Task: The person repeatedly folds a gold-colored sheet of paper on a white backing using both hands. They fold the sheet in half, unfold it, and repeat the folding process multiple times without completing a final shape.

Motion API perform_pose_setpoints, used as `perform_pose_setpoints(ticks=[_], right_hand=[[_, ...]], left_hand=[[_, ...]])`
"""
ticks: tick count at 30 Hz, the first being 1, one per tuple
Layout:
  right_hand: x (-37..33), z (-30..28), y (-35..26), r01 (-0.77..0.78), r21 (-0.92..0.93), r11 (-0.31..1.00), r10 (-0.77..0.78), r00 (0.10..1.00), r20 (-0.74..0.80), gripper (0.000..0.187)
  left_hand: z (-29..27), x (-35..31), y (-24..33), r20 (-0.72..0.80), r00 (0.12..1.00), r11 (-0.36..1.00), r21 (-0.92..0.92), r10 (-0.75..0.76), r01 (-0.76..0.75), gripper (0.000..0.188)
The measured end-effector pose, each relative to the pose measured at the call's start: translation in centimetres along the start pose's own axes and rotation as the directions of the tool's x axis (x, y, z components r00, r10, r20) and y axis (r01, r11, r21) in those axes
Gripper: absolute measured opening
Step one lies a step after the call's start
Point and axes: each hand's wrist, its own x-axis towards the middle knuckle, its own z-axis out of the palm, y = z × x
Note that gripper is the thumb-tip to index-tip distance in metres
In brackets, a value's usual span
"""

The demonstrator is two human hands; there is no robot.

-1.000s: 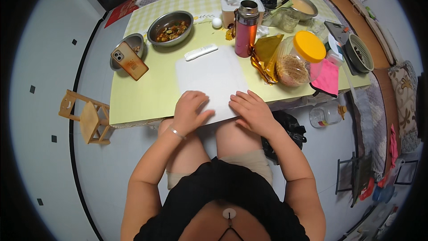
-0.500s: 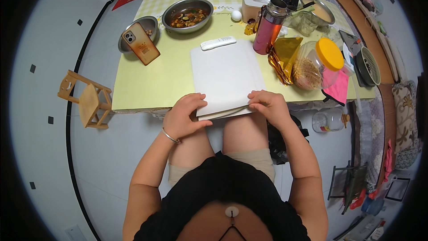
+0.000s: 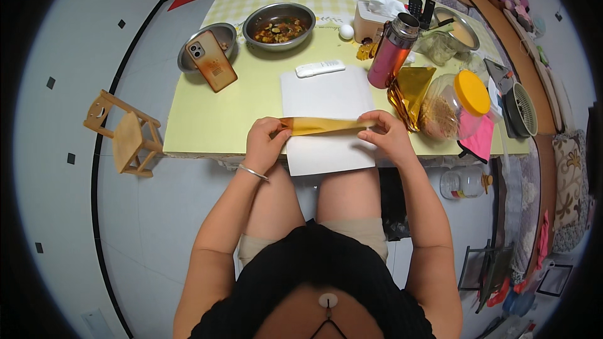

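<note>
My left hand (image 3: 263,143) and my right hand (image 3: 387,137) pinch the two ends of a narrow, shiny yellow-brown strip (image 3: 323,127). It stretches level between them, just above a white sheet (image 3: 333,154) whose near end hangs past the table edge toward my knees. I cannot tell whether the strip is a separate piece or a turned-up layer of the sheet. At the far end of the sheet lies a slim white device (image 3: 320,68). Crumpled gold foil (image 3: 414,91) stands to the right of my right hand.
Back left, a phone (image 3: 213,63) leans on a small metal bowl (image 3: 188,63), beside a larger bowl (image 3: 279,43) of food. To the right stand a thermos (image 3: 392,53), a yellow-lidded jar (image 3: 471,93) and a pink cloth (image 3: 478,138). A wooden chair (image 3: 129,141) is at left.
Both hands have moved slightly away from me, off the sheet's near edge. The yellow-brown strip now shows between them. The whole view has shifted a little.
</note>
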Motion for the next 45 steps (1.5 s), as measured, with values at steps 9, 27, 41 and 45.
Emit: perform_pose_setpoints(ticks=[9, 27, 41, 45], right_hand=[[3.2, 0.9, 3.9, 0.181, -0.579, 0.795, -0.363, 0.907, -0.215, 0.022], [2.8, 2.7, 2.5, 0.088, -0.873, 0.480, -0.462, 0.871, -0.166, 0.033], [-1.6, 2.9, 2.6, 0.358, -0.883, 0.302, -0.223, 0.928, 0.300, 0.091], [-1.1, 0.9, 2.8, 0.259, -0.918, 0.300, -0.302, 0.939, 0.167, 0.072]], left_hand=[[2.6, 1.6, 0.5, -0.280, 0.960, 0.980, 0.194, 0.008, 0.048, 0.018], [1.8, 3.5, 1.6, 0.238, 0.820, 0.753, 0.325, 0.520, -0.572, 0.046], [-2.0, -1.5, 3.0, 0.594, 0.799, 0.784, 0.448, 0.097, -0.429, 0.111], [-2.2, -0.8, -0.3, 0.380, 0.924, 0.894, 0.396, 0.046, -0.208, 0.098]])
